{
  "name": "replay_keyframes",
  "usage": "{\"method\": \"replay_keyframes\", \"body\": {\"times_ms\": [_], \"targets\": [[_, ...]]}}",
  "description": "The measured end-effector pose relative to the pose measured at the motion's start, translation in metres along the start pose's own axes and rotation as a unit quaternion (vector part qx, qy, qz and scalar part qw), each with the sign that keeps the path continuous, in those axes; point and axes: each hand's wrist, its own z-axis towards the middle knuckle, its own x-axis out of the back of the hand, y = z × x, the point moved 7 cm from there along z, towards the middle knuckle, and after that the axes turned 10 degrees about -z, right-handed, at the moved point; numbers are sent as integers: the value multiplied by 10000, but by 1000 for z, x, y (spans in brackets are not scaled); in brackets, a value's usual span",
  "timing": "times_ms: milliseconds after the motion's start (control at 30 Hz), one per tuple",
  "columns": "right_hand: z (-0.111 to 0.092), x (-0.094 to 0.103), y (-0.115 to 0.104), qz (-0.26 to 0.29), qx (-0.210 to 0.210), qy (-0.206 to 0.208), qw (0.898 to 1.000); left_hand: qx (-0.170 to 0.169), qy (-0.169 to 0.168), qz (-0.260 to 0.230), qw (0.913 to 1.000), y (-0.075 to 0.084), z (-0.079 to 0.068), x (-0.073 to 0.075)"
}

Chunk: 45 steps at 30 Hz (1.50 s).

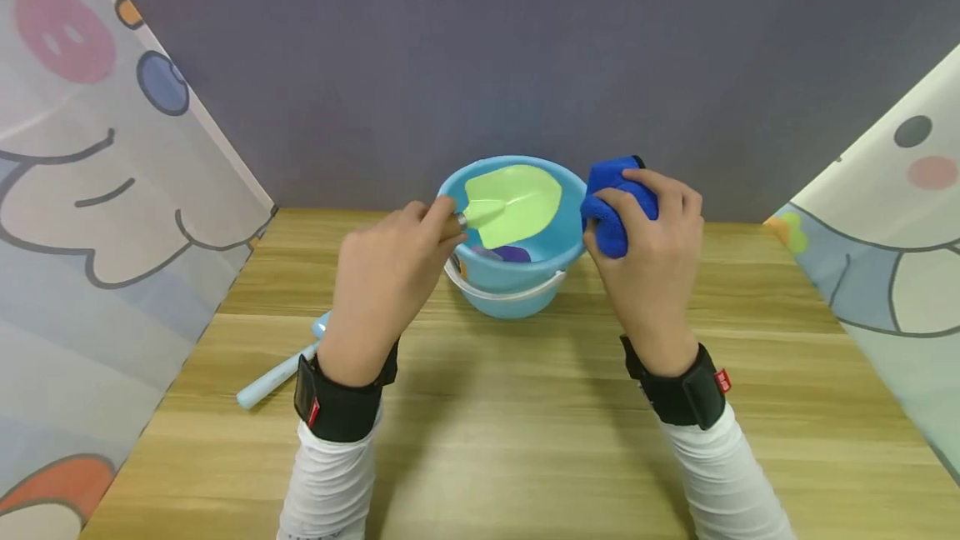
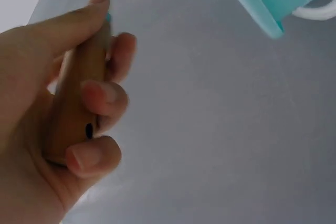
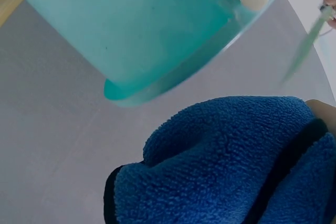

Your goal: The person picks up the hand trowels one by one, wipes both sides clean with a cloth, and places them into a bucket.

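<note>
A light green hand trowel (image 1: 517,205) is held over the mouth of a light blue bucket (image 1: 502,282). My left hand (image 1: 393,277) grips its wooden handle (image 2: 79,93), with the fingers wrapped around it in the left wrist view. To the right of the bucket's rim, my right hand (image 1: 652,265) holds a bunched blue cloth (image 1: 618,202). This cloth has a fuzzy surface and a dark edge band in the right wrist view. Inside the bucket, a purple item (image 1: 512,254) shows partly under the trowel blade; its kind is hidden.
A light blue handled tool (image 1: 273,377) lies on the wooden table (image 1: 517,440), partly hidden by my left wrist. The bucket's white handle (image 1: 510,296) hangs down in front. A grey panel (image 1: 525,48) stands behind, with cartoon-printed sheets (image 1: 60,190) at both sides.
</note>
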Motion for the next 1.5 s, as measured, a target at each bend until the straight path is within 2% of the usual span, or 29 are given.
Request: {"method": "replay_keyframes", "body": {"times_ms": [100,200,267,367,467,533,667,767,867,1033,1167,1367,1500], "targets": [[0,3,6,9,-123,18,9999,-20,-261,-162,9995,-5,9,-13],[1,5,13,-4,-266,28,9996,-112,-746,-183,9970,-10,24,-38],[2,6,17,25,-370,28,9993,-191,-1152,-202,9929,-9,33,-57],[5,6,23,50,-514,4,9987,-314,-1807,-323,9825,-4,45,-85],[5,6,25,-7,-555,-63,9984,-342,-2433,-506,9680,3,51,-113],[5,6,24,-21,-553,-110,9984,-231,-2873,-532,9561,4,51,-129],[4,5,20,7,-516,-167,9985,115,-3898,-278,9204,1,42,-151],[4,6,20,83,-541,-153,9984,300,-4413,-141,8968,0,37,-157],[4,6,21,58,-529,-191,9984,454,-4634,-135,8849,-1,36,-157],[3,6,22,98,-509,-257,9983,736,-4717,-118,8786,-3,36,-155],[4,7,22,120,-492,-221,9985,842,-4719,-47,8776,-4,37,-153],[2,6,20,161,-464,-212,9986,744,-4880,-55,8696,2,37,-150],[3,7,19,203,-466,-182,9985,676,-4849,-129,8719,7,38,-147]]}}
